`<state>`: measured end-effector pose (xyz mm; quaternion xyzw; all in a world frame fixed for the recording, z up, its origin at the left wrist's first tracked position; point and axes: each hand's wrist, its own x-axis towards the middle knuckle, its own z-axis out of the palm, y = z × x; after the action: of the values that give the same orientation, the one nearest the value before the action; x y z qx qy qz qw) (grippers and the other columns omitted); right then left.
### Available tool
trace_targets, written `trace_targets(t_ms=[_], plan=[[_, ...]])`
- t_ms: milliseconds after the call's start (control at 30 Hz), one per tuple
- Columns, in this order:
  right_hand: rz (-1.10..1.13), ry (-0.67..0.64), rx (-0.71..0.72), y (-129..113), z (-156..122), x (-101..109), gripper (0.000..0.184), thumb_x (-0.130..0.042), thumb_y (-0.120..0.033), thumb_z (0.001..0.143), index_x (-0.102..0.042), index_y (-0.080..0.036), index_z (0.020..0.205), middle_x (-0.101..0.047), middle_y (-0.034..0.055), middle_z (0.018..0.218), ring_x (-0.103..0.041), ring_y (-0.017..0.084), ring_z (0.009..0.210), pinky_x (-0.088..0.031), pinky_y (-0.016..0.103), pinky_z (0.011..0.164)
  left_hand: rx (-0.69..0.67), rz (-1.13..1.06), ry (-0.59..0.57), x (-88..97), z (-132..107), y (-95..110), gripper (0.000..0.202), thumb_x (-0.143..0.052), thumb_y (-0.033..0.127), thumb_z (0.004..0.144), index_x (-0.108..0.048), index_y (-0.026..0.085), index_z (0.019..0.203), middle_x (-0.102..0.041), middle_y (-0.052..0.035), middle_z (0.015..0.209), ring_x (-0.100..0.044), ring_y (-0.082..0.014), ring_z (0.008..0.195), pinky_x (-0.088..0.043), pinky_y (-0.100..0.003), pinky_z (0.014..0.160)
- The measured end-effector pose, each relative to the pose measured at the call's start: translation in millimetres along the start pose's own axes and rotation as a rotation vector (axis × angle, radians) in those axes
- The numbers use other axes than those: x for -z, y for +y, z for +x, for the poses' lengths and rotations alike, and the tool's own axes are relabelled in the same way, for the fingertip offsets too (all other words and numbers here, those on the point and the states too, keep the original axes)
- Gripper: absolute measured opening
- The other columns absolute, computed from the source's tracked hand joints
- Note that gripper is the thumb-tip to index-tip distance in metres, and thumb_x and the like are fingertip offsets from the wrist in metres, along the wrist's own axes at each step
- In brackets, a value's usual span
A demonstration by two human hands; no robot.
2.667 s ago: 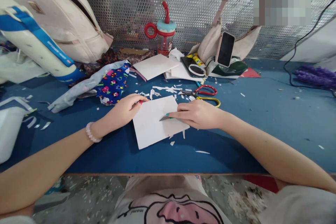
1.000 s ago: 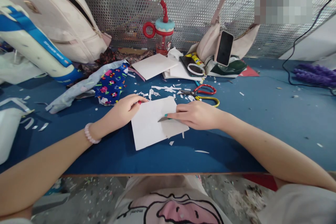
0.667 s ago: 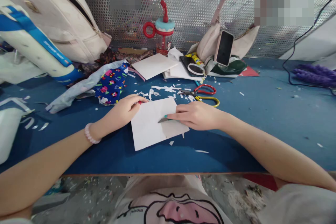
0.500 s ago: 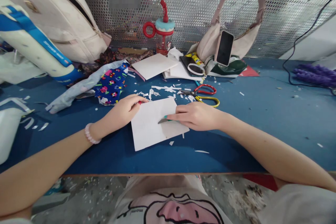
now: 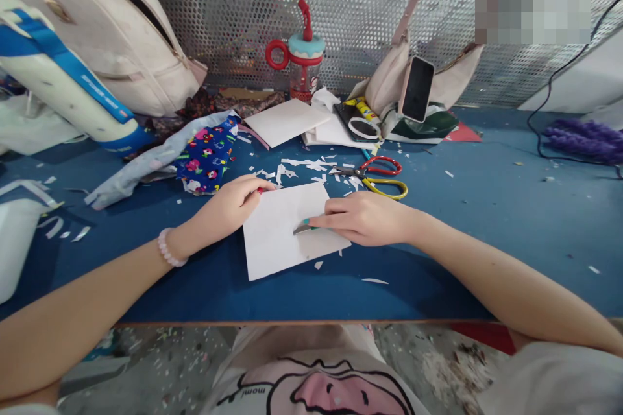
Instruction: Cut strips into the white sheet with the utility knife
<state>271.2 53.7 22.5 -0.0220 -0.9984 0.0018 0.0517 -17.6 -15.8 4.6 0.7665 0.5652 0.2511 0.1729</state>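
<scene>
1. A blue table (image 5: 487,220) fills the head view and is backed by a perforated metal screen.
2. A cream backpack (image 5: 111,32) leans at the far left with its zip gaping. Its contents are out of sight.
3. A pale handbag (image 5: 389,78) slumps at the far right of centre. A dark-screened phone (image 5: 417,89) stands upright against it, and whether the phone sits inside the bag's mouth cannot be told.
4. A white sheet of paper (image 5: 277,233) lies flat on the table, just in front of the person and between the two hands. Its long axis runs left to right, with the right end angled away from the person.
5. A patterned cloth (image 5: 207,155) lies crumpled just beyond the left hand.
6. The left hand (image 5: 233,204) rests on the sheet's far left corner. Its fingers are curled in close with the tips on the paper. A speck of red shows at the tips, and whether they hold anything cannot be told.
7. The right hand (image 5: 365,217) lies on the sheet's right half, with its fingers wrapped tight on a small blade (image 5: 302,229).
8. The blade's long axis runs nearly level across the paper. Its tip points to the person's left, at the middle of the sheet.
9. Red- and yellow-handled scissors (image 5: 377,175) lie on the table just beyond the right hand, apart from it.
10. A clear bottle (image 5: 305,58) with a red loop handle stands upright at the screen. What is in it cannot be made out.
11. White paper scraps (image 5: 304,165) litter the table between the sheet and the bottle.
</scene>
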Motion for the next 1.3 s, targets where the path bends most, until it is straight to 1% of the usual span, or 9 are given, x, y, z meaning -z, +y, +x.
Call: trace_targets(t_ms=[267,533,667,867,1300], plan=[[0.012,-0.027,0.027,-1.3,1.3,3.7,0.042,-0.032,-0.017,0.102,-0.056,-0.018,0.136,-0.060,0.0053,0.091,-0.039,0.013,0.059,-0.030,0.028,0.057,0.004,0.000,0.003,-1.1,-0.2,-2.0,0.038,-0.035,0.025,0.095,-0.068,0.016,0.113,-0.069,-0.0088,0.116,-0.064,-0.0245,0.109,-0.052,-0.039,0.098],[0.045,-0.025,0.046,-0.6,-0.3,2.6,0.043,-0.029,-0.017,0.103,-0.055,-0.016,0.137,-0.060,0.0053,0.091,-0.041,0.013,0.061,-0.031,0.029,0.057,0.005,0.002,-0.001,0.7,0.0,2.0,0.039,-0.034,0.026,0.095,-0.068,0.016,0.112,-0.070,-0.0090,0.116,-0.064,-0.0249,0.110,-0.052,-0.040,0.099],[0.071,-0.038,0.042,-0.6,-0.4,3.4,0.043,-0.030,-0.018,0.103,-0.055,-0.018,0.138,-0.060,0.0051,0.090,-0.041,0.013,0.061,-0.031,0.029,0.057,0.012,0.006,-0.003,1.1,0.8,3.0,0.039,-0.034,0.026,0.094,-0.068,0.017,0.112,-0.070,-0.0085,0.115,-0.064,-0.0246,0.110,-0.052,-0.040,0.100],[0.081,-0.010,0.063,-1.8,-0.3,5.2,0.042,-0.031,-0.019,0.103,-0.057,-0.017,0.136,-0.060,0.0043,0.089,-0.041,0.013,0.060,-0.031,0.028,0.057,0.018,0.008,-0.003,1.0,1.1,2.1,0.039,-0.034,0.027,0.095,-0.068,0.018,0.111,-0.070,-0.0088,0.116,-0.063,-0.0254,0.110,-0.052,-0.041,0.100],[0.090,-0.010,0.072,-4.5,0.2,7.2,0.042,-0.031,-0.018,0.102,-0.059,-0.017,0.133,-0.060,0.0040,0.088,-0.039,0.012,0.060,-0.031,0.028,0.057,0.021,0.009,-0.006,1.5,1.5,1.7,0.037,-0.035,0.026,0.095,-0.068,0.018,0.111,-0.070,-0.0086,0.117,-0.063,-0.0256,0.111,-0.052,-0.042,0.100]])
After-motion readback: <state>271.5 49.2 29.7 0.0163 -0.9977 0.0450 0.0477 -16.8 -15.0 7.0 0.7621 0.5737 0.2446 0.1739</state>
